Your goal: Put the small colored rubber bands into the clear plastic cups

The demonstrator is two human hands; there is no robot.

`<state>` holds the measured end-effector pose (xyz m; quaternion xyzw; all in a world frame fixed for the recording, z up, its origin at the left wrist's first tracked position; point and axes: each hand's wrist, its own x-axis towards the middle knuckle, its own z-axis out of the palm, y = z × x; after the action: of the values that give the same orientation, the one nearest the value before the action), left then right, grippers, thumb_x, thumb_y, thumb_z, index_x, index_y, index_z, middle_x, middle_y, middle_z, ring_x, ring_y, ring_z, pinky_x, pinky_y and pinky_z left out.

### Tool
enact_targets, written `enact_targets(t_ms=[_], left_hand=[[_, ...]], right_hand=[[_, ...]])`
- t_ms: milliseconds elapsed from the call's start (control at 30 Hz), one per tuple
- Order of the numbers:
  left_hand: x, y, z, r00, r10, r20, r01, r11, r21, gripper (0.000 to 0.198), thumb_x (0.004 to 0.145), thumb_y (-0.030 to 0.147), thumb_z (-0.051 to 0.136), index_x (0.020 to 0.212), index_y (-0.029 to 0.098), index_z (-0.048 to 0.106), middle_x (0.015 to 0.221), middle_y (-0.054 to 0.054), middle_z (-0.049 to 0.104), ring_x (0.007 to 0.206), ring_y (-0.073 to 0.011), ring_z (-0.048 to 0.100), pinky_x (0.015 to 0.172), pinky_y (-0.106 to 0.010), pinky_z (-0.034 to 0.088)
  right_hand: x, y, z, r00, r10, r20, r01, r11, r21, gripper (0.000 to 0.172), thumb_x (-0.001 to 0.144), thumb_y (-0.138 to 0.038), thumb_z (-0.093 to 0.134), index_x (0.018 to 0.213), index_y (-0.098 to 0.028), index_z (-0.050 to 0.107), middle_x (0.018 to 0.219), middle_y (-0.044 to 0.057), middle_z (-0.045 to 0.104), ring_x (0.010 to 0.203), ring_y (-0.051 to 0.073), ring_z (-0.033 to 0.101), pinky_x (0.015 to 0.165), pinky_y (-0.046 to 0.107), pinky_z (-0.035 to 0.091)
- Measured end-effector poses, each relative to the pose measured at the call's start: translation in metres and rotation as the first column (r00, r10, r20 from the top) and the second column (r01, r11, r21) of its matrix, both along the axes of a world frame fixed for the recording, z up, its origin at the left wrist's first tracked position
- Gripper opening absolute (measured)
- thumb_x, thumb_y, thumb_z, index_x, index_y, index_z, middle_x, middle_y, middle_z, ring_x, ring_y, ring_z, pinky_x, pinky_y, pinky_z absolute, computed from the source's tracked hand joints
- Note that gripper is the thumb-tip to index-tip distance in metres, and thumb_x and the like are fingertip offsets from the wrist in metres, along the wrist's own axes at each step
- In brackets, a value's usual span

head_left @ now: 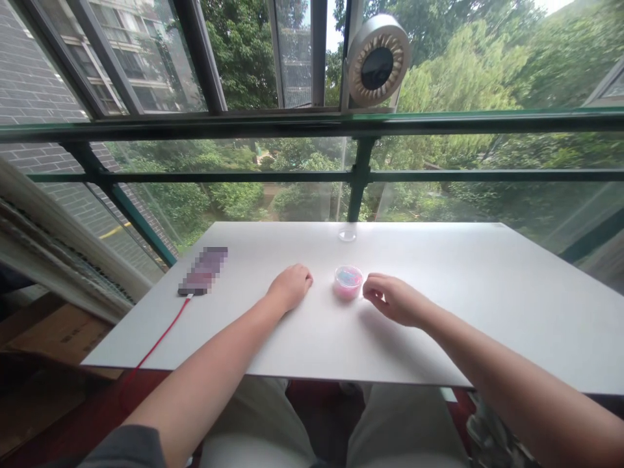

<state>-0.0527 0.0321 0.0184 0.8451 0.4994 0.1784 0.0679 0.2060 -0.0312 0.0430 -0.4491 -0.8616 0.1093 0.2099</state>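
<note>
A small clear round tub (348, 291) with pink and blue contents stands upright on the white table (439, 260). My right hand (390, 299) is just right of the tub, its fingers curled and pressed together near the rim. Whatever they may pinch is too small to make out. To the left of the tub, my left hand (291, 287) rests on the table with its fingers folded in, apart from the tub. Behind the tub, near the table's far edge, lies a clear round lid (347, 236).
A phone (203, 272), blurred out, lies at the table's left with a red cable (163, 335) running over the front edge. Beyond the table are a green railing (244, 177) and windows. A round silver fan (378, 62) hangs above the railing.
</note>
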Motion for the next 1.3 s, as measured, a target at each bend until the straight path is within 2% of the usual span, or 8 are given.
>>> enact_targets(t_ms=[167, 300, 433, 533, 733, 933, 1100, 1300], left_hand=[[0.023, -0.002, 0.018, 0.979, -0.052, 0.199, 0.046, 0.998, 0.032, 0.020, 0.085, 0.027, 0.044, 0.087, 0.018, 0.062, 0.088, -0.005, 0.065, 0.082, -0.0171, 0.059, 0.075, -0.029, 0.048], [0.048, -0.004, 0.035, 0.965, -0.212, 0.152, 0.203, 0.976, 0.073, 0.018, 0.082, 0.028, 0.048, 0.085, 0.020, 0.065, 0.087, -0.003, 0.067, 0.082, -0.0175, 0.059, 0.076, -0.029, 0.047], [0.058, -0.003, 0.038, 0.974, -0.174, 0.147, 0.172, 0.985, 0.027, 0.019, 0.078, 0.026, 0.052, 0.088, 0.023, 0.067, 0.087, 0.000, 0.069, 0.083, -0.0181, 0.060, 0.077, -0.030, 0.047], [0.057, -0.002, 0.036, 0.970, -0.149, 0.193, 0.155, 0.988, -0.017, 0.022, 0.077, 0.026, 0.053, 0.092, 0.024, 0.068, 0.088, 0.000, 0.070, 0.086, -0.0184, 0.060, 0.079, -0.030, 0.048], [0.048, -0.005, 0.027, 0.887, -0.289, 0.360, 0.291, 0.955, 0.051, 0.021, 0.080, 0.026, 0.050, 0.095, 0.021, 0.065, 0.104, -0.004, 0.065, 0.100, -0.0199, 0.056, 0.093, -0.035, 0.042], [0.047, -0.006, -0.005, 0.849, -0.252, 0.465, 0.305, 0.951, -0.042, 0.069, 0.066, 0.045, 0.068, 0.126, 0.018, 0.046, 0.127, -0.011, 0.051, 0.117, -0.0271, 0.048, 0.100, -0.040, 0.038], [0.054, -0.008, -0.013, 0.866, -0.236, 0.441, 0.301, 0.950, -0.083, 0.068, 0.067, 0.043, 0.067, 0.127, 0.019, 0.045, 0.129, -0.009, 0.052, 0.118, -0.0268, 0.047, 0.103, -0.039, 0.035], [0.054, -0.009, -0.009, 0.857, -0.209, 0.470, 0.289, 0.952, -0.104, 0.062, 0.066, 0.044, 0.066, 0.122, 0.021, 0.048, 0.120, -0.008, 0.058, 0.109, -0.0254, 0.054, 0.096, -0.038, 0.041]], right_hand=[[-0.007, 0.022, 0.016, 0.980, -0.128, -0.154, 0.140, 0.988, 0.071, 0.012, 0.078, -0.019, 0.050, 0.075, -0.017, 0.061, 0.073, 0.003, 0.057, 0.063, 0.013, 0.051, 0.061, 0.024, 0.041], [-0.016, 0.039, 0.013, 0.985, -0.163, -0.059, 0.166, 0.985, 0.043, 0.013, 0.075, -0.021, 0.053, 0.074, -0.018, 0.066, 0.070, 0.003, 0.058, 0.061, 0.013, 0.052, 0.060, 0.024, 0.040], [-0.018, 0.040, 0.017, 0.983, -0.184, 0.011, 0.184, 0.982, -0.039, 0.020, 0.077, -0.022, 0.050, 0.079, -0.020, 0.070, 0.074, 0.004, 0.064, 0.066, 0.015, 0.056, 0.062, 0.025, 0.041], [-0.011, 0.035, 0.027, 0.983, -0.179, -0.051, 0.171, 0.977, -0.131, 0.025, 0.080, -0.021, 0.045, 0.088, -0.021, 0.069, 0.086, 0.003, 0.068, 0.073, 0.015, 0.059, 0.066, 0.024, 0.043], [0.018, 0.043, 0.036, 0.961, -0.272, -0.045, 0.259, 0.948, -0.187, 0.028, 0.081, -0.034, 0.048, 0.101, -0.020, 0.062, 0.070, 0.001, 0.062, 0.059, 0.013, 0.053, 0.056, 0.025, 0.041], [0.044, 0.087, 0.012, 0.878, -0.476, -0.044, 0.451, 0.855, -0.257, 0.050, 0.072, -0.035, 0.061, 0.117, -0.015, 0.051, 0.105, 0.012, 0.061, 0.081, 0.019, 0.061, 0.067, 0.028, 0.047], [0.029, 0.133, -0.002, 0.871, -0.491, -0.019, 0.478, 0.856, -0.199, 0.077, 0.067, -0.039, 0.067, 0.133, -0.011, 0.037, 0.127, 0.019, 0.050, 0.107, 0.028, 0.055, 0.087, 0.036, 0.045], [-0.011, 0.178, 0.000, 0.866, -0.447, 0.222, 0.476, 0.874, -0.096, 0.090, 0.063, -0.041, 0.070, 0.140, -0.017, 0.030, 0.142, 0.017, 0.033, 0.121, 0.031, 0.044, 0.096, 0.036, 0.038]])
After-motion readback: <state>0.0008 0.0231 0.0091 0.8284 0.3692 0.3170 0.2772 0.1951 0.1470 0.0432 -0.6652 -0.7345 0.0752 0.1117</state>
